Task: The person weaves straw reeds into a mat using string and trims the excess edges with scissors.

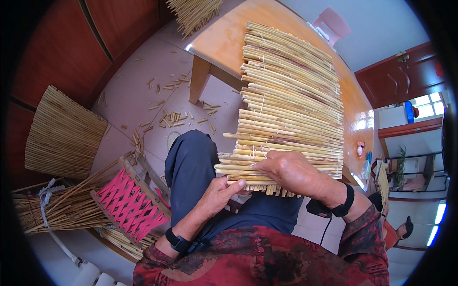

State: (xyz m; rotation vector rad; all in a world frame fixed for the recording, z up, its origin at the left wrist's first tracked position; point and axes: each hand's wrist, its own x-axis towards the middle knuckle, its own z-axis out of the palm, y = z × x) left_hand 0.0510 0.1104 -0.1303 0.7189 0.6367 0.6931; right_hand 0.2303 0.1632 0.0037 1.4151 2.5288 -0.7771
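Observation:
A mat of straw-coloured cane sticks (291, 105), bound with thin pale string, lies over the wooden table (217, 38) and reaches down over my dark-trousered lap. My left hand (219, 193) is closed on the mat's near lower edge at its left corner, thumb on top. My right hand (286, 169) bends over the near sticks, fingertips pressed at a loop of white string (262, 150); how much of the string is between the fingers I cannot make out.
A stool with pink webbing (125, 202) and loose long canes (45, 212) are at left. A second mat (67, 133) leans on the cabinet. Cut offcuts (174, 117) litter the floor. A pink chair (329, 24) stands beyond the table; another person (396, 231) is at right.

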